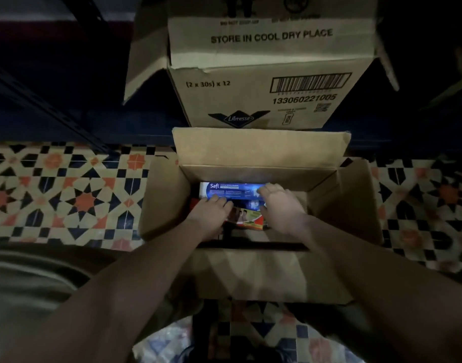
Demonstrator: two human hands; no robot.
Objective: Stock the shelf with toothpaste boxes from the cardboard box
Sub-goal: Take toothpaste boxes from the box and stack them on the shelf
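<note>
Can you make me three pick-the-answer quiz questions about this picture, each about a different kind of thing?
1. Where is the blue Safi toothpaste box?
A. On the floor tiles
B. Inside the open cardboard box
C. On top of the Libresse carton

2. How many hands reach into the open cardboard box?
A. None
B. One
C. Two

3. How are the open box's top flaps?
A. Folded open
B. Taped shut
C. Torn off

Answers:
1 B: it lies down inside, against the far wall.
2 C: the left hand and right hand both touch it.
3 A: the flaps spread outward.
</note>
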